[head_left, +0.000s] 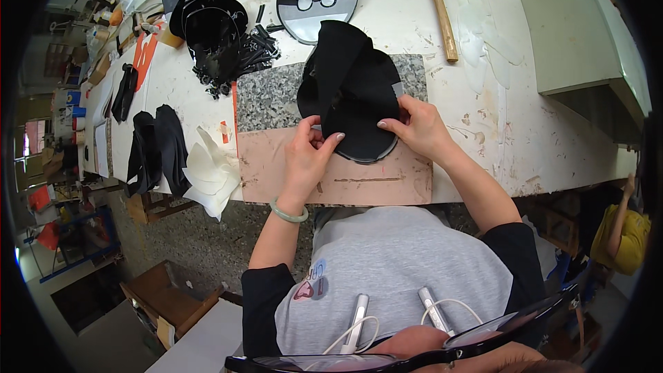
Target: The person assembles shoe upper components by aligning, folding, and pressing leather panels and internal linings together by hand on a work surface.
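The left hand [312,152] pinches the near left edge of the flat black oval fabric piece [352,93], which lies on the speckled grey stone slab [266,100] and pink board [359,176] at the front of the white bench [483,117]; the right hand [418,128] presses its fingers on the piece's right edge. The upper flap stands folded up, so the shaping looks only partly done. Leftward, limp black cut pieces [155,148] and a stack of glossy black oval shells [210,27] seem to wait their turn. A wooden-handled hammer [442,14] lies untouched on the right.

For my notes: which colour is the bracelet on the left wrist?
Pale green, seen in the head view: bracelet on the left hand.
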Demonstrator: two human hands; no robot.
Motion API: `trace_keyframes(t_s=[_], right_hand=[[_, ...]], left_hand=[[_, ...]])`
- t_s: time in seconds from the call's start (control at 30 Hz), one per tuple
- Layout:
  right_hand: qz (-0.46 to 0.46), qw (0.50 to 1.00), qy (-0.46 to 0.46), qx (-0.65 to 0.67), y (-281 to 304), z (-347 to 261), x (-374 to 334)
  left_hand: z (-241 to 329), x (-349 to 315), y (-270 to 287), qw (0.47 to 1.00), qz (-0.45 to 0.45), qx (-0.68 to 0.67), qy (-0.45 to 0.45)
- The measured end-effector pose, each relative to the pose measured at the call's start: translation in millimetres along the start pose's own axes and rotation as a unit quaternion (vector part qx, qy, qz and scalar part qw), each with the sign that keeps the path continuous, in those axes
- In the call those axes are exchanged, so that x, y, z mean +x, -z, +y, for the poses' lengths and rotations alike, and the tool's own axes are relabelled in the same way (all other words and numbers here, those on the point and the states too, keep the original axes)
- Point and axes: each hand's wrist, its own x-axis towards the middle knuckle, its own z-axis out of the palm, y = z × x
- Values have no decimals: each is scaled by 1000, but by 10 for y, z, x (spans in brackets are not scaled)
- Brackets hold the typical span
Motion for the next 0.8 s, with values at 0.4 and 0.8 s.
trace_keyframes(t_s=[0.4, 0.8], right_hand=[[4, 999, 30, -16, -15, 5, -15], [134, 984, 78, -85, -11, 27, 125]], left_hand=[[18, -12, -26, 1000, 7, 16, -13], [81, 64, 113, 942, 10, 292, -169]])
